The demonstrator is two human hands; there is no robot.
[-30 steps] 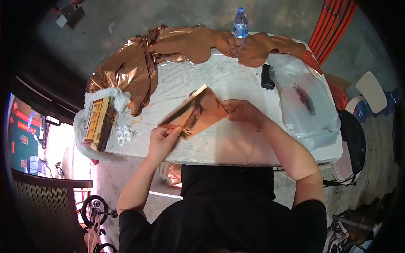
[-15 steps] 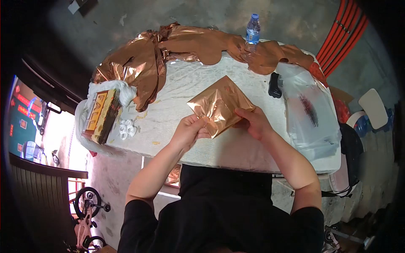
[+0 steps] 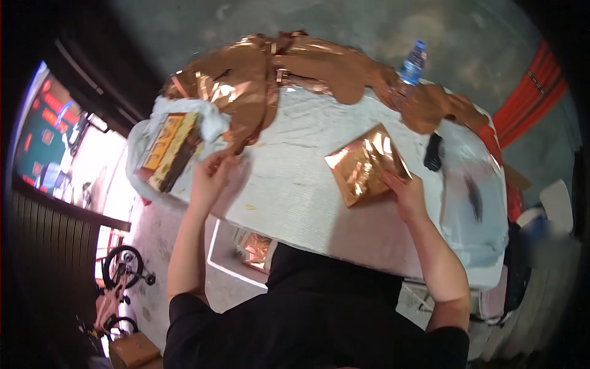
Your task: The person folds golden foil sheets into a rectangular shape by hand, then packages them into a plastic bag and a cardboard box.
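A folded copper foil packet (image 3: 362,169) rests over the middle right of the white table (image 3: 295,178). My right hand (image 3: 407,192) pinches its right edge. My left hand (image 3: 215,175) is at the table's left side, fingers bent over the spot where small white rolls lay; what they hold, if anything, is hidden. Beside that hand, to the left, stands a yellow and brown box (image 3: 170,150) in clear plastic wrap. Large copper foil sheets (image 3: 332,67) lie along the far edge.
A water bottle (image 3: 413,63) stands at the far edge. At the right are a black object (image 3: 433,152) and a stack of clear plastic bags (image 3: 470,209). Below the table's left front is a white-edged bin (image 3: 224,280) with copper foil packets (image 3: 257,249). Red pipes (image 3: 533,92) run beyond.
My left hand has let go of the foil packet and moved left to the white rolls. My right hand still holds the packet. The view has shifted and tilted.
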